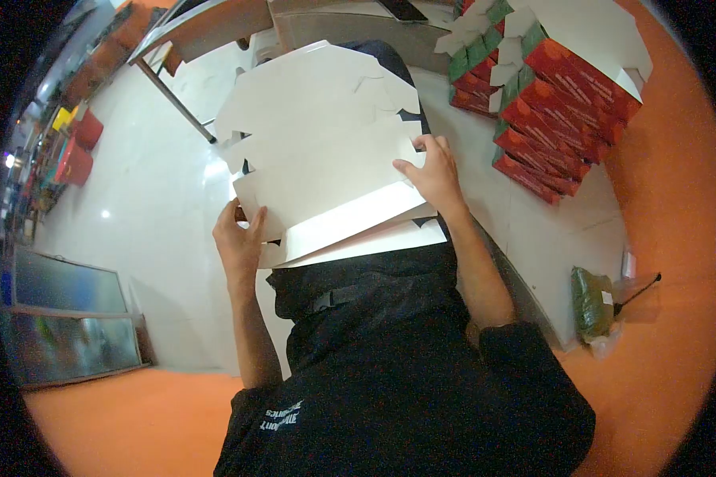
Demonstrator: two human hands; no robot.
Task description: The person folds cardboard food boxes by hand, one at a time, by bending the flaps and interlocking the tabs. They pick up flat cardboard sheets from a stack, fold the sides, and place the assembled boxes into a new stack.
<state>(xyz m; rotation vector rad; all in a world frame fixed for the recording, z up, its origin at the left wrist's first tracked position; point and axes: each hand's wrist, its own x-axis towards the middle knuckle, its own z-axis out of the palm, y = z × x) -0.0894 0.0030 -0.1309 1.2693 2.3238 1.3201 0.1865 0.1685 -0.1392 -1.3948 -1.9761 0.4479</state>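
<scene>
A white cardboard box blank (326, 167) lies across my lap, its plain inner face up, with cut flaps and notches along both sides. Its near edge is partly folded, and layers of card fan out beneath it. My left hand (240, 237) grips the left side flap, thumb on the inner face and fingers behind the edge. On the opposite side, my right hand (437, 171) pinches the right flap between thumb and fingers. Some fingertips are hidden behind the card.
Red and green cartons (561, 111) with raised white flaps are stacked on the right. A metal-legged table (175, 95) stands ahead. Red bins (75, 159) are at far left, glass panels (71, 318) lower left. A green packet (593, 302) is at lower right.
</scene>
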